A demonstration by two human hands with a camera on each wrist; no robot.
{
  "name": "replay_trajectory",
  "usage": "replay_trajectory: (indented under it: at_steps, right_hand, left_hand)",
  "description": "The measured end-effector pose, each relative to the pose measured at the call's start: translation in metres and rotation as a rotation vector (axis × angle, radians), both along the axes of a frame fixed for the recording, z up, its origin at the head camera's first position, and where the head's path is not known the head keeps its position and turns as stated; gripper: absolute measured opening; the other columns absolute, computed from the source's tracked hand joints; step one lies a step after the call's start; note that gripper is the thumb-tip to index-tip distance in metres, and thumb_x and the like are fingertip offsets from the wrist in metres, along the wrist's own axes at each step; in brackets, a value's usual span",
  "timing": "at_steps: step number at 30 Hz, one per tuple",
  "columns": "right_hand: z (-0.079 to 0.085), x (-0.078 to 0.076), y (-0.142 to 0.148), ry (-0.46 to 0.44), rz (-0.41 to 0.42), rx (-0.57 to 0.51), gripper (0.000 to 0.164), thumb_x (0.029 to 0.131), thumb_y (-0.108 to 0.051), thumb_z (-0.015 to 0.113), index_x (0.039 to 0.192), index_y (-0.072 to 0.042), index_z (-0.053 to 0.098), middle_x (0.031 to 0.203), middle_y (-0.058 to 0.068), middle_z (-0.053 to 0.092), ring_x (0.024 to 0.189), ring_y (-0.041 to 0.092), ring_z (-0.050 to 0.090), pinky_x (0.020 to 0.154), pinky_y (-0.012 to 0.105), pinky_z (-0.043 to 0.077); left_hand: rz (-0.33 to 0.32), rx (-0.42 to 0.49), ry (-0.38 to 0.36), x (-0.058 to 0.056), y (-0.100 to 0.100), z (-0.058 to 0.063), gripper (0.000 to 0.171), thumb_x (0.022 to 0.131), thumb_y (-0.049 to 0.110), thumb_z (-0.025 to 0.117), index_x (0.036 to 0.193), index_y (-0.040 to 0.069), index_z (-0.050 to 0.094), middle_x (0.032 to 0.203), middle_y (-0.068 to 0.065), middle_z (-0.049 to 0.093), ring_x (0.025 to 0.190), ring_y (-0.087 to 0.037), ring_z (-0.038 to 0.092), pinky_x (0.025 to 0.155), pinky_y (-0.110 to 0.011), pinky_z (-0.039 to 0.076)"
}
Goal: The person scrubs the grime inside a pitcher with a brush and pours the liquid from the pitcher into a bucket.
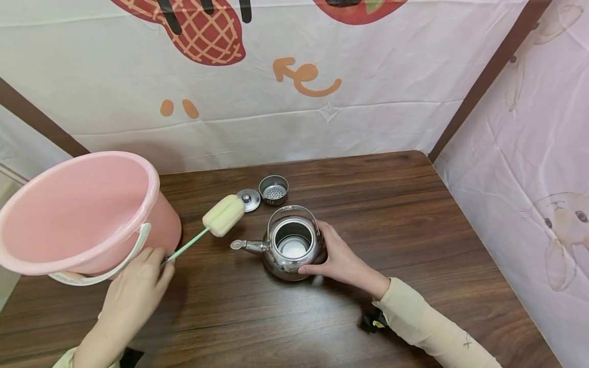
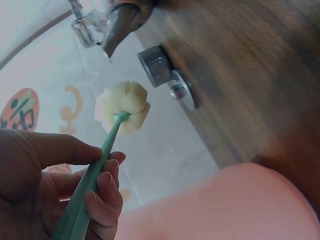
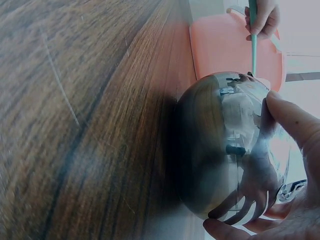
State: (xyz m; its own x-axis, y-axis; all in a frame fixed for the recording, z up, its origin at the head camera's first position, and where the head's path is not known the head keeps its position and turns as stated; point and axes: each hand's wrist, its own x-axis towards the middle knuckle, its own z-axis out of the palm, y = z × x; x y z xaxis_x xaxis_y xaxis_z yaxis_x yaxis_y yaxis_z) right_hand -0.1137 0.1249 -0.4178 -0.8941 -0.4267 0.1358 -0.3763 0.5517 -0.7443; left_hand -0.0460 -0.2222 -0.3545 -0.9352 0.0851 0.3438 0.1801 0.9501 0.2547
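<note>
Pale yellow sponge tops the brush (image 1: pixel 223 215), and the left hand (image 1: pixel 138 289) grasps its thin green handle (image 1: pixel 188 244), the thumb on 1 side and the fingers curled round the other. The brush is held up over the wooden table (image 1: pixel 391 220), between the pink bucket (image 1: pixel 167 225) and the shiny metal kettle (image 1: pixel 285 270). The right hand (image 1: pixel 338 258) grips the kettle's round side, thumb towards the near edge and fingers spread round the back. The kettle stands upright with its mouth uncovered, its hoop handle (image 1: pixel 294 208) raised and its spout (image 1: pixel 252 246) pointing towards the bucket. Behind it are 2 small metal things just beside each other: a lid (image 1: pixel 250 200) with a knob, partly hidden by the sponge in the head view, and a strainer (image 1: pixel 274 191) with holes in its bottom. The bucket's white handle (image 1: pixel 131 263) hangs near the left hand; whether they touch, I cannot tell.
</note>
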Motion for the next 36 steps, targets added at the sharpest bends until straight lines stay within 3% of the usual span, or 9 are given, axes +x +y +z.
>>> replay_trajectory:
  at_steps: [16,27,36]
  right_hand:
    - [0.0,0.0,0.0,-0.001,0.001,-0.002,0.095,0.061,-0.039,0.082,0.135,-0.006,0.033,0.131,0.01,0.041,0.122,0.02,0.039,0.101,0.039,0.032]
    - [0.0,0.0,0.0,0.013,0.007,-0.001,0.094,0.061,-0.04,0.081,0.134,-0.006,0.033,0.131,0.01,0.041,0.122,0.021,0.04,0.101,0.039,0.033]
    - [0.0,-0.001,0.0,0.009,0.009,0.0,0.095,0.062,-0.04,0.081,0.135,-0.006,0.032,0.132,0.01,0.04,0.123,0.021,0.039,0.101,0.04,0.032]
  left_hand:
    - [-0.117,-0.035,0.161,-0.007,0.02,0.026,0.012,0.073,0.005,0.061,0.085,0.004,0.06,0.07,-0.003,0.051,0.06,-0.023,0.05,0.048,-0.037,0.037]
    - [-0.145,-0.045,0.179,-0.009,0.031,0.046,0.013,0.073,0.007,0.061,0.085,0.007,0.059,0.068,0.0,0.049,0.054,-0.02,0.045,0.039,-0.034,0.032]
    - [-0.233,-0.087,0.269,-0.017,0.036,0.063,0.012,0.07,0.007,0.056,0.081,0.004,0.06,0.063,0.001,0.045,0.054,-0.016,0.043,0.043,-0.031,0.033]
